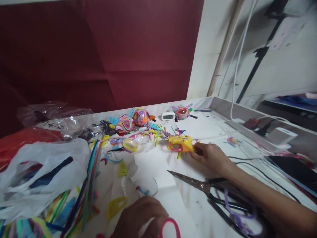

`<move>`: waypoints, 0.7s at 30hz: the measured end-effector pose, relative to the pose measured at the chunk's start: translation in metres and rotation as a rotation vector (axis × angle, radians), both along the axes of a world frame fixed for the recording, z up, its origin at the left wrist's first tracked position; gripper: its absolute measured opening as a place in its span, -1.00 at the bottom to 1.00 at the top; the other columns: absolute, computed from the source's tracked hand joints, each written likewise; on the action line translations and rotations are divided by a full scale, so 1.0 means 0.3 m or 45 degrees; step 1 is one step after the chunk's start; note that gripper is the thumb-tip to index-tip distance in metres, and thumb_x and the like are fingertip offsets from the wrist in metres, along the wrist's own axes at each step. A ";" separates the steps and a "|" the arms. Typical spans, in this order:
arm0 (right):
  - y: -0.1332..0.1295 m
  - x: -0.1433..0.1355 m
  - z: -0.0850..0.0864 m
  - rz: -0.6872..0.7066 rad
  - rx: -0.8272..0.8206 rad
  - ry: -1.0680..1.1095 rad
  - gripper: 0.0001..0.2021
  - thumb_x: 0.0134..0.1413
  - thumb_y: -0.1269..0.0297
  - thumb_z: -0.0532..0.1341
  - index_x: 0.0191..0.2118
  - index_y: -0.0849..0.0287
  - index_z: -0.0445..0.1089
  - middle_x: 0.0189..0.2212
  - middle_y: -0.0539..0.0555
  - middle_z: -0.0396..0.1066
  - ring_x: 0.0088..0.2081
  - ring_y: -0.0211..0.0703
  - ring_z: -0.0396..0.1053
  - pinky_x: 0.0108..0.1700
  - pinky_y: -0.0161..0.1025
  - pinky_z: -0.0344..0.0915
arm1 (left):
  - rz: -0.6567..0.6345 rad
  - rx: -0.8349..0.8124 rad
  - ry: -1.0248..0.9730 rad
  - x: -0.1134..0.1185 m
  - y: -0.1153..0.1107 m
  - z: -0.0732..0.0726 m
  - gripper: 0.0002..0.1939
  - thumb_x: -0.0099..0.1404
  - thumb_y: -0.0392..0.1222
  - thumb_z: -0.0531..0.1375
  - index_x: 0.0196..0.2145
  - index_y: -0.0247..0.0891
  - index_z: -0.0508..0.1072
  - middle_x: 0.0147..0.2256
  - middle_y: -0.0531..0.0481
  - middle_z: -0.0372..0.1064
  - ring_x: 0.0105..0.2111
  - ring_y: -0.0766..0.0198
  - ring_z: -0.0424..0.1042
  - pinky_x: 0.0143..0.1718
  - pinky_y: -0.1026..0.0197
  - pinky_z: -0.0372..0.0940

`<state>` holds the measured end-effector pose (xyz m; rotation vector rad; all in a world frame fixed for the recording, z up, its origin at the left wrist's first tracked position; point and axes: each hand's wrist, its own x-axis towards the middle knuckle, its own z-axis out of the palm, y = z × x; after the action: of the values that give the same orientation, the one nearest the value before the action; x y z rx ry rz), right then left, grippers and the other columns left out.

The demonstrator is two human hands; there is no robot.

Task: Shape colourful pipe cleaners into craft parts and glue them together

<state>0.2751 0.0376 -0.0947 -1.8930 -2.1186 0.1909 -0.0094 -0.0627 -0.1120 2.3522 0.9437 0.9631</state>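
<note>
My right hand (210, 157) grips the rear of a yellow hot glue gun (184, 144) at the middle of the table, its metal nozzle facing left. At the bottom edge, my left hand (142, 216) has its fingers curled over a pink loop (171, 225); the rest of this item lies out of frame, so I cannot tell its kind. White paper (153, 165) spreads between the hands. Large black-handled scissors (205, 188) lie partly beneath my right forearm, blades toward the paper. Yellow felt-like pieces (116, 206) are just beyond my left hand.
Colourful striped balls (123, 123) and a small digital clock (168, 116) stand along the back edge. Bundled pipe cleaners (92, 175) and a white plastic bag (49, 168) fill the left side. On the right are a power strip (269, 142), black cables and a dark phone-like slab (294, 170).
</note>
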 end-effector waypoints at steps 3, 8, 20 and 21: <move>-0.008 0.005 -0.001 -0.012 0.022 0.033 -0.76 0.06 0.13 0.05 -0.52 0.13 0.26 -0.61 0.02 0.34 -0.59 -0.22 0.22 -0.50 -0.30 -0.01 | 0.170 -0.573 -0.107 0.063 0.057 0.063 -0.73 0.30 -0.13 0.03 -0.43 -0.23 0.47 -0.50 0.02 0.43 -0.59 0.38 0.36 -0.61 0.39 0.28; -0.017 0.029 0.020 -0.078 0.088 0.122 -0.76 0.03 0.15 0.06 -0.54 0.13 0.26 -0.60 0.02 0.37 -0.58 -0.22 0.24 -0.49 -0.30 0.01 | 0.394 -0.664 -0.020 0.173 0.233 0.098 -0.78 0.20 -0.17 0.09 -0.43 -0.27 0.51 -0.60 0.07 0.38 -0.64 0.38 0.31 -0.64 0.37 0.17; -0.023 0.034 0.040 -0.099 0.152 0.214 -0.75 0.06 0.14 0.07 -0.55 0.13 0.23 -0.60 0.04 0.38 -0.57 -0.21 0.27 -0.48 -0.30 0.01 | 0.479 -0.157 0.368 0.300 0.533 0.010 -0.80 0.08 -0.31 0.21 -0.27 -0.29 0.48 -0.31 -0.09 0.45 -0.28 0.16 0.42 -0.24 0.18 0.28; -0.023 0.034 0.041 -0.099 0.155 0.221 -0.75 0.05 0.14 0.07 -0.55 0.14 0.23 -0.59 0.04 0.39 -0.57 -0.21 0.27 -0.48 -0.30 0.02 | 0.476 -0.155 0.391 0.304 0.545 0.004 -0.81 0.09 -0.29 0.22 -0.28 -0.29 0.48 -0.30 -0.10 0.44 -0.27 0.15 0.41 -0.23 0.17 0.28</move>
<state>0.2852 0.0307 -0.0824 -1.8155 -1.8962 0.1966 0.0817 0.1007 -0.1107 2.3036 1.5578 0.6535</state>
